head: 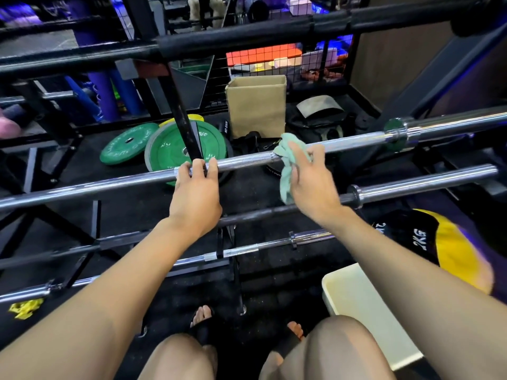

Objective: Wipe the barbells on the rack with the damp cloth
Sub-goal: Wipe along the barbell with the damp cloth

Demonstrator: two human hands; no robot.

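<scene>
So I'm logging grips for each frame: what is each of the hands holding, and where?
The left hand grips the chrome barbell mid-shaft. The right hand holds the green cloth, bunched against the same bar's shaft.

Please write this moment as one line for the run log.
left hand: grips top barbell | right hand: holds green cloth on it | stage: wiping

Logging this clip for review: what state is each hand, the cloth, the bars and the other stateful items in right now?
Left hand: fingers curled over the top barbell.
Right hand: grips the cloth against the bar.
Green cloth: bunched, draped over the bar, its tail hanging.
Top barbell: lying across the rack, unloaded.
Lower barbells: racked, untouched.
Cardboard box: upright, top open.
Green plates: off the bars, on the floor.
</scene>
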